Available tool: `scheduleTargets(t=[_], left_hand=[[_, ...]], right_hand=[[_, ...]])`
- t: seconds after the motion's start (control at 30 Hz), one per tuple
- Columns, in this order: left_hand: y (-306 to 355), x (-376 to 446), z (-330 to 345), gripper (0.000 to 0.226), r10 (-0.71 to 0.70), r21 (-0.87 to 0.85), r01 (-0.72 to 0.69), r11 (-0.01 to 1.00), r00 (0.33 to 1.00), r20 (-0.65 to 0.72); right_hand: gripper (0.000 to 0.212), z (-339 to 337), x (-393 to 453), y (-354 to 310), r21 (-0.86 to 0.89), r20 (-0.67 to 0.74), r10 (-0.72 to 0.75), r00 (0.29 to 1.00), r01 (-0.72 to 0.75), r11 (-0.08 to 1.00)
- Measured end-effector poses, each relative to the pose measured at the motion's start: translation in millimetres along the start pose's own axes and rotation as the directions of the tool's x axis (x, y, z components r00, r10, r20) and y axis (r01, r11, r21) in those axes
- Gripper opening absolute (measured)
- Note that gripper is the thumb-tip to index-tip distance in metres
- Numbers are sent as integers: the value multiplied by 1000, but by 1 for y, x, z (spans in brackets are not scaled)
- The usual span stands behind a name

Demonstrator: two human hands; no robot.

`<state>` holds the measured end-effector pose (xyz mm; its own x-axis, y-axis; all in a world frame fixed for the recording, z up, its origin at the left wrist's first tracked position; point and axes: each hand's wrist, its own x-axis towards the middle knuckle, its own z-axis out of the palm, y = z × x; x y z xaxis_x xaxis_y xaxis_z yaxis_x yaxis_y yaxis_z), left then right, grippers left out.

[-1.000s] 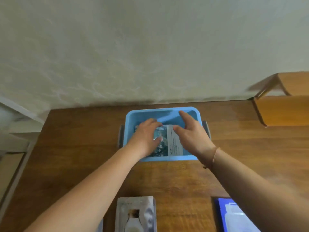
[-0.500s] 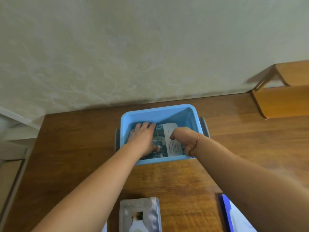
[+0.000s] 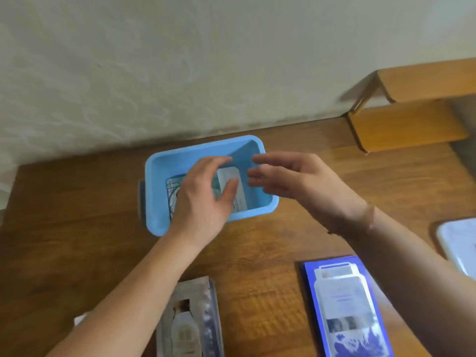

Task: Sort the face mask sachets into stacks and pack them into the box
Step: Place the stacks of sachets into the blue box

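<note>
A light blue plastic box (image 3: 195, 153) stands on the wooden table near the wall. Inside it lies a teal-and-white sachet (image 3: 235, 191), partly hidden by my left hand. My left hand (image 3: 203, 199) hovers over the box with relaxed fingers and holds nothing. My right hand (image 3: 296, 184) hangs above the box's right rim, fingers spread and empty. A grey stack of sachets (image 3: 190, 320) lies at the near edge. A blue stack of sachets (image 3: 345, 307) lies to its right.
A pale white-blue sachet or tray (image 3: 458, 240) shows at the right edge. A wooden shelf unit (image 3: 412, 124) stands at the back right against the wall. Bare table wood (image 3: 77, 215) spreads to the left of the box.
Both hands have lifted out of the box and let go of the teal sachet, which stays inside. The view has tilted down, showing more of the near stacks.
</note>
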<state>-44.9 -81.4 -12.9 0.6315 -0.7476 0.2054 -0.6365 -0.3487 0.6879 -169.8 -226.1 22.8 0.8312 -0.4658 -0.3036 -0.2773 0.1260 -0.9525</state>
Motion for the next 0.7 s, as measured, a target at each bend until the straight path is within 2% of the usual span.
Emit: scheduleTargets(t=[0.03, 0.07, 0.1, 0.13, 0.17, 0.2, 0.23, 0.27, 0.33, 0.43, 0.5, 0.7], left_hand=[[19, -16, 6, 31, -21, -175, 25, 984, 999, 27], [37, -33, 15, 26, -89, -341, 130, 931, 987, 131], [51, -51, 26, 24, -187, -455, 314, 833, 935, 302], [62, -68, 38, 22, -274, -491, 532, 690, 819, 504], [68, -84, 51, 20, -337, -447, 732, 515, 652, 679], [71, -98, 64, 17, -372, -358, 866, 348, 479, 795], [71, -109, 76, 14, -392, -271, 936, 223, 341, 855], [70, -119, 86, 13, -416, -200, 971, 134, 238, 878], [67, -134, 103, 22, -470, -133, 991, -17, 110, 876], [61, -145, 119, 50, -507, -144, 975, -168, 40, 861], [59, -149, 127, 52, -520, -144, 969, -200, 19, 854], [67, -160, 141, 43, -559, -217, 956, -198, 72, 826]], right_hand=[[27, -21, -25, 3, 76, -65, -32, 997, 37, 996], [22, -40, -48, 12, 114, -176, -22, 984, 43, 993], [19, -59, -69, 28, 123, -313, 30, 949, 9, 992], [18, -74, -89, 49, 121, -437, 113, 892, -66, 990], [19, -87, -109, 74, 114, -522, 203, 829, -169, 979], [21, -96, -127, 98, 92, -563, 284, 776, -283, 955], [23, -101, -143, 123, 65, -573, 358, 737, -395, 916], [24, -104, -158, 146, 51, -564, 427, 707, -486, 872], [22, -105, -180, 182, 90, -523, 540, 659, -587, 804], [16, -101, -191, 204, 178, -478, 636, 605, -643, 745], [14, -100, -190, 206, 196, -464, 661, 590, -659, 726], [11, -91, -181, 194, 208, -404, 682, 610, -665, 717]])
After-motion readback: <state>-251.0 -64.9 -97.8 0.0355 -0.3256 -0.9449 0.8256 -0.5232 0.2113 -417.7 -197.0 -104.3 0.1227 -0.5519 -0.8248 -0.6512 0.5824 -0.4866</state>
